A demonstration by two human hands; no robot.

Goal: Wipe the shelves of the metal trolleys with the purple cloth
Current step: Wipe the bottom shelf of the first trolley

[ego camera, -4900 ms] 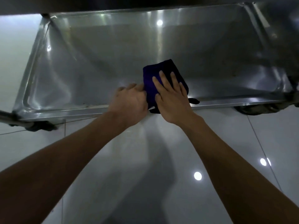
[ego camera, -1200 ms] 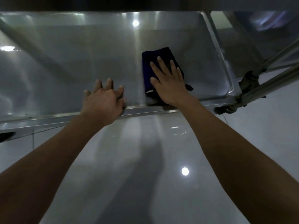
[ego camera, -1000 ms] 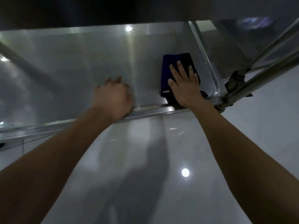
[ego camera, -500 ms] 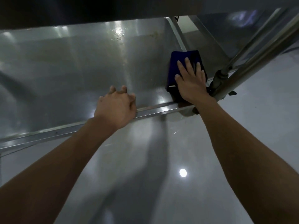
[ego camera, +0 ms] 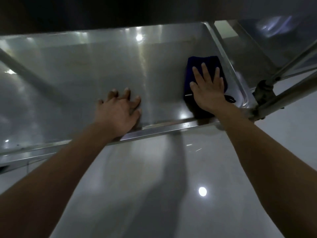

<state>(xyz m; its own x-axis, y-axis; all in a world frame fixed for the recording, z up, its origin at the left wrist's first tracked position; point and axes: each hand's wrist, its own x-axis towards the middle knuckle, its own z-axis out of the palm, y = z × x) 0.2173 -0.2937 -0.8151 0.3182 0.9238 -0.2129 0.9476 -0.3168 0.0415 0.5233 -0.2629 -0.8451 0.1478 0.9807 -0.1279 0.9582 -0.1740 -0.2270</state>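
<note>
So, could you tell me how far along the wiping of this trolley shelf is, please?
Done: nothing can be confirmed; the shelf shines evenly, with no visible wiped track. In hand: the right hand presses the purple cloth flat near the shelf's right end, while the left hand rests on the shelf by its front rim. Left: unclear; other shelves are out of view.
</note>
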